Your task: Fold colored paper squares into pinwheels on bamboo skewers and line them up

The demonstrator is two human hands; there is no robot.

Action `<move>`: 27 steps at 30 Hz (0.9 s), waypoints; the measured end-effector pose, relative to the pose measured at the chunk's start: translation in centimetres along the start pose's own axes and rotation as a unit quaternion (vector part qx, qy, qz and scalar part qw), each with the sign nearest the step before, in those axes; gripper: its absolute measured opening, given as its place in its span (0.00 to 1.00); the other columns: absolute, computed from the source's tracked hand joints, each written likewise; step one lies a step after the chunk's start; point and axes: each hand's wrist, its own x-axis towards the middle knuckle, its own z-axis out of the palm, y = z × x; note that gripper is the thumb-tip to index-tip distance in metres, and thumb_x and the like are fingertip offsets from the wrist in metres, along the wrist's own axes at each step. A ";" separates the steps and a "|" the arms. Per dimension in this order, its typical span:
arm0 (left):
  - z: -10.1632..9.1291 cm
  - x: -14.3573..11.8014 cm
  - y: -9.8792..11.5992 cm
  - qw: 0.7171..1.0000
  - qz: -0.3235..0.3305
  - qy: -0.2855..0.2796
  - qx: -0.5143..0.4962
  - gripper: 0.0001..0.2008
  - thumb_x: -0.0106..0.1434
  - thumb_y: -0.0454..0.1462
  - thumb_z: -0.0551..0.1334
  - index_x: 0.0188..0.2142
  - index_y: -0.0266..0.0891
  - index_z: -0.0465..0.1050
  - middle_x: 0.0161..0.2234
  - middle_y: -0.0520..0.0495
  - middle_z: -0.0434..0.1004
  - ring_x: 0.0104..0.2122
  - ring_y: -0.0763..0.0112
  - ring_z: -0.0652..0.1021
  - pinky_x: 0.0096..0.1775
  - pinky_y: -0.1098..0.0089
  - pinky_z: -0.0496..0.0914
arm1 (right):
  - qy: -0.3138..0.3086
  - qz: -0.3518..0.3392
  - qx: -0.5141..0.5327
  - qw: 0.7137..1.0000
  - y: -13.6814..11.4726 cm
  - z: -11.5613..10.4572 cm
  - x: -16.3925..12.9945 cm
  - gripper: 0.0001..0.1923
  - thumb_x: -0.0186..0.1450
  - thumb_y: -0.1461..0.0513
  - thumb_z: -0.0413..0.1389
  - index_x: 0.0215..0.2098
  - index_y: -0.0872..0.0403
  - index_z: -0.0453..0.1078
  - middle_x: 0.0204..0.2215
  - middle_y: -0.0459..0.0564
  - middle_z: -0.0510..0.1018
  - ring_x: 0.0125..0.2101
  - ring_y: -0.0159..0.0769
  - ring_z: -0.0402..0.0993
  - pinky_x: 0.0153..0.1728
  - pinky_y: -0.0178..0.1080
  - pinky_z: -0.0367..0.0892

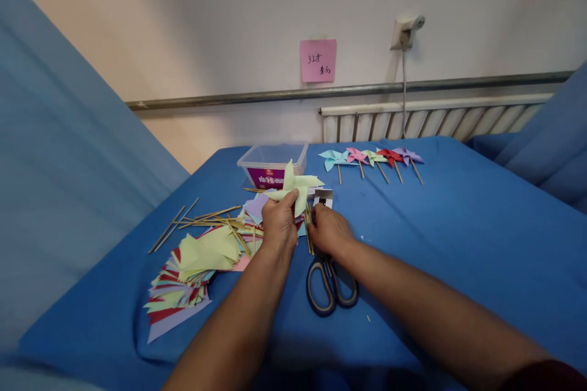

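Observation:
A pale green paper pinwheel (300, 184), its blades folded, is pinched by the fingers of my left hand (279, 221) in front of the plastic tub. My right hand (331, 231) is curled down at a small white box (323, 195), beside a few thin wooden sticks (309, 239). Its fingertips are hidden, so I cannot make out what they grip. Under and behind that hand lie the scissors (322, 290), their dark handles toward me and the blades covered.
A fanned stack of coloured paper (183, 281) and loose wooden sticks (215, 217) lie on the left. The clear plastic tub (257, 156) stands at the back. Several finished pinwheels (356, 156) lie in a row at the back right of the blue-covered table (458, 244).

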 end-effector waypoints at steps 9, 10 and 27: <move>0.0 0.0 0.1 1.000 -0.005 -0.008 -0.003 0.15 0.41 0.34 0.71 0.31 0.30 0.75 0.26 0.45 0.80 0.28 0.63 0.80 0.34 0.64 0.73 | -0.025 0.019 0.012 0.999 0.6 -1.0 0.0 0.09 0.64 0.61 0.53 0.41 0.57 0.69 0.36 0.59 0.81 0.36 0.45 0.78 0.31 0.38 0.62; 0.0 0.0 0.1 1.000 -0.005 -0.003 -0.001 0.16 0.41 0.34 0.71 0.31 0.30 0.75 0.26 0.45 0.80 0.27 0.64 0.80 0.34 0.65 0.73 | -0.026 0.020 0.020 0.999 0.9 -1.4 -0.3 0.08 0.63 0.62 0.53 0.40 0.56 0.69 0.35 0.58 0.81 0.36 0.45 0.78 0.31 0.38 0.62; 1.0 -1.7 -0.1 0.999 -0.015 -0.036 0.038 0.19 0.39 0.37 0.74 0.31 0.32 0.76 0.27 0.47 0.79 0.25 0.70 0.77 0.31 0.71 0.70 | -0.214 0.034 0.555 0.803 3.2 -1.5 -3.2 0.11 0.53 0.61 0.63 0.32 0.54 0.66 0.16 0.37 0.71 0.16 0.26 0.65 0.20 0.30 0.60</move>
